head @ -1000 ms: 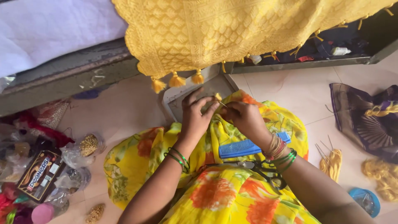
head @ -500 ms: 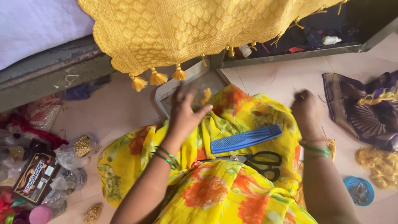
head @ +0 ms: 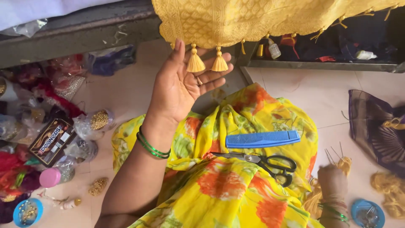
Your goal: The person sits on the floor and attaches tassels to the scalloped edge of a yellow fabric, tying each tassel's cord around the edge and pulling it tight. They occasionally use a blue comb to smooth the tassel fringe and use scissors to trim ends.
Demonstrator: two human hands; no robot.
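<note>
Now the left hand (head: pixel 181 86) has risen from the lap and lies open, palm up, under two yellow tassels (head: pixel 207 63) hanging from the yellow cloth (head: pixel 253 19); they rest on its fingers. Meanwhile the right hand (head: pixel 333 183) has dropped to the yellow threads (head: pixel 344 162) on the floor, grip unclear.

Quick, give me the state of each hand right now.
Left hand: open, palm up, cradling two yellow tassels.
Right hand: down by yellow threads; grip cannot be told.

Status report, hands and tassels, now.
Left hand open, palm up, cupping two yellow tassels on the yellow cloth edge. Right hand down at yellow threads, grip unclear. Comb and scissors on lap.
</note>
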